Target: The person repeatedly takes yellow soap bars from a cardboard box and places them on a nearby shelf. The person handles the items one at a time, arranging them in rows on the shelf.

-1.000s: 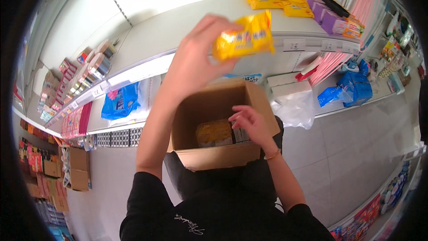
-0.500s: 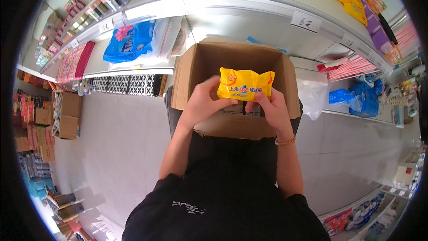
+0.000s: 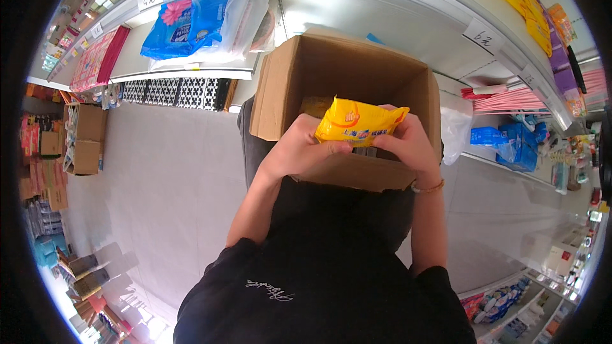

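A yellow soap packet [image 3: 360, 122] with crimped ends is held over an open cardboard box [image 3: 274, 89]. My left hand [image 3: 299, 150] grips its left end, the thumb pressed along the lower edge. At the other end my right hand [image 3: 411, 143] pinches it, thumb in front and fingers behind, largely hidden. The packet tilts, its right end slightly higher. Below it, small items inside the box show only in part, with my hands and the packet covering much of them.
The box rests on my dark-trousered lap, its flaps spread. Ahead runs a white shelf with a blue packet [image 3: 185, 28] at left and yellow packets [image 3: 519, 6] at upper right. Blue packages [image 3: 516, 146] sit low on the right. Another cardboard box [image 3: 86, 140] stands at far left.
The soap packet has tipped back and its right end has risen, so its front is seen more slantwise. My hands still grip both ends. The view has shifted, moving the shelf in the picture.
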`<state>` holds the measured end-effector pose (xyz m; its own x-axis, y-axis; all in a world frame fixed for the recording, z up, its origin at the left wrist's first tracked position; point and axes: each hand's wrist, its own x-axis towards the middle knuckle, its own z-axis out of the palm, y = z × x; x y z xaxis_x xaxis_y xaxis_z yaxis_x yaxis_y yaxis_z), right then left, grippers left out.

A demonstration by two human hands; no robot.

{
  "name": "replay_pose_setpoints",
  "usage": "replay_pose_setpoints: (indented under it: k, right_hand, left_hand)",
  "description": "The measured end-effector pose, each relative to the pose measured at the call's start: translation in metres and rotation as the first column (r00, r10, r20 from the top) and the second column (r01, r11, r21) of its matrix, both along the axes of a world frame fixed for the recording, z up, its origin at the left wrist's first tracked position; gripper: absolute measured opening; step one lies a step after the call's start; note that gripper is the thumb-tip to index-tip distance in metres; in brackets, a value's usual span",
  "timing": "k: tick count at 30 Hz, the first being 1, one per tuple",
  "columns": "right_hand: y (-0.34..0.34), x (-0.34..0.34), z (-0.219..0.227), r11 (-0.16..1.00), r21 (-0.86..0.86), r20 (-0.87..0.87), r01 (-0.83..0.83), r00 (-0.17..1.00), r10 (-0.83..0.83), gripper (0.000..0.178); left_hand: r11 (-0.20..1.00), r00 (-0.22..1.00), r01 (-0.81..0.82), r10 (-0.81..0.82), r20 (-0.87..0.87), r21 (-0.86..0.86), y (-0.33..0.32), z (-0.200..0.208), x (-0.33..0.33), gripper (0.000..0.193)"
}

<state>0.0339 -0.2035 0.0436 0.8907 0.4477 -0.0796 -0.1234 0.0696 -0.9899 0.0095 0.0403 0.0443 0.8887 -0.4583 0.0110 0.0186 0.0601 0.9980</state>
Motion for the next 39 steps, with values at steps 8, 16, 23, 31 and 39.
replay_pose_setpoints:
  k: [8, 16, 23, 31, 39]
  right_hand:
    - [-0.002, 0.061, 0.032, 0.871, -0.422, -0.059, -0.251, 0.967, 0.249, 0.026]
    - [0.029, 0.136, -0.051, 0.297, -0.832, -0.352, -0.468, 0.860, 0.368, 0.026]
    - [0.064, 0.143, -0.202, 0.457, -0.541, -0.543, -0.706, 0.709, 0.450, 0.026]
    - [0.083, 0.086, -0.352, 0.493, -0.506, -0.614, -0.708, 0.697, 0.370, 0.037]
    - [0.061, 0.045, -0.468, 0.281, -0.843, -0.180, -0.459, 0.733, 0.656, 0.039]
  left_hand:
    - [0.829, 0.849, -0.472, 0.336, 0.407, 0.300, 0.009, -0.013, 0.019, 0.013]
    - [0.728, 0.700, -0.662, 0.518, 0.492, 0.176, 0.010, -0.042, 0.024, 0.004]
    - [0.743, 0.704, -0.655, 0.536, 0.466, 0.134, 0.015, -0.043, 0.024, 0.006]
    - [0.754, 0.723, -0.640, 0.523, 0.452, 0.151, 0.022, -0.044, 0.022, 0.008]
    - [0.761, 0.713, -0.636, 0.518, 0.473, 0.127, 0.016, -0.044, 0.027, 0.006]
